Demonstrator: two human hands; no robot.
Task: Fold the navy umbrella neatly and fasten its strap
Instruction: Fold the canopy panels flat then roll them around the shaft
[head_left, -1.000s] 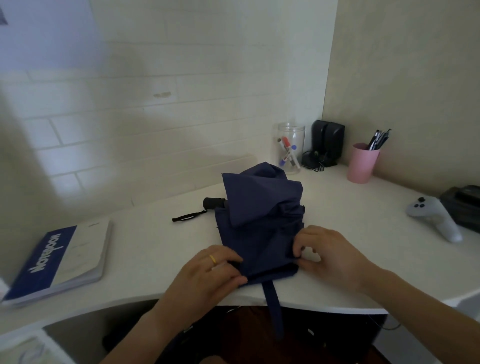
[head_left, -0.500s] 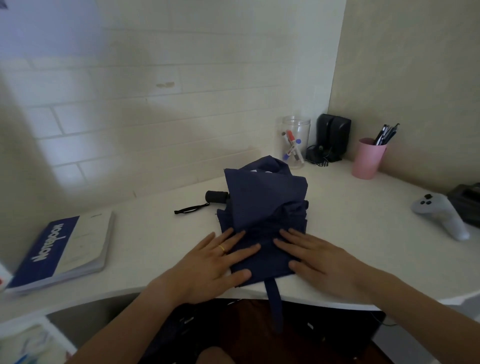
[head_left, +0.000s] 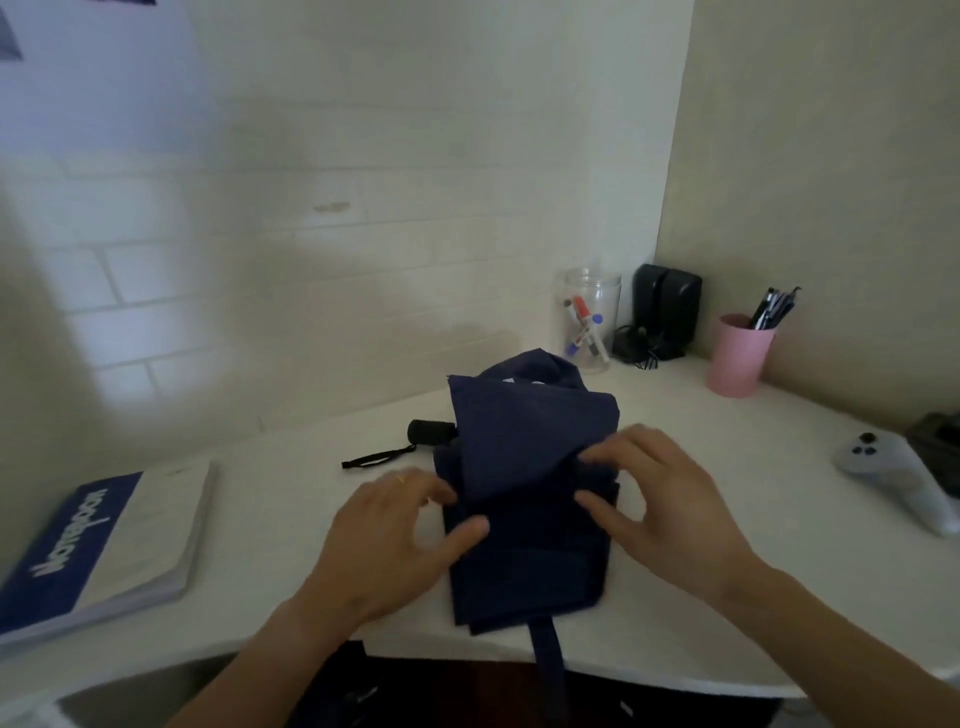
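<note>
The navy umbrella (head_left: 524, 467) lies collapsed on the white desk (head_left: 270, 525), its cloth loosely bunched and partly folded flat toward me. Its black handle (head_left: 430, 431) with a wrist loop (head_left: 375, 459) pokes out to the left. The navy strap (head_left: 546, 656) hangs over the desk's front edge. My left hand (head_left: 395, 540) pinches the cloth's left edge between thumb and fingers. My right hand (head_left: 660, 499) grips the right side, fingertips on a fold near the middle.
A blue and white notebook (head_left: 98, 540) lies at the left. At the back right stand a clear jar of markers (head_left: 589, 319), black speakers (head_left: 667, 312) and a pink pen cup (head_left: 737, 353). A white controller (head_left: 898, 475) rests at the right edge.
Both hands lay flat on the cloth half a second ago. They have since lifted, slid further up the umbrella and curled onto its side edges.
</note>
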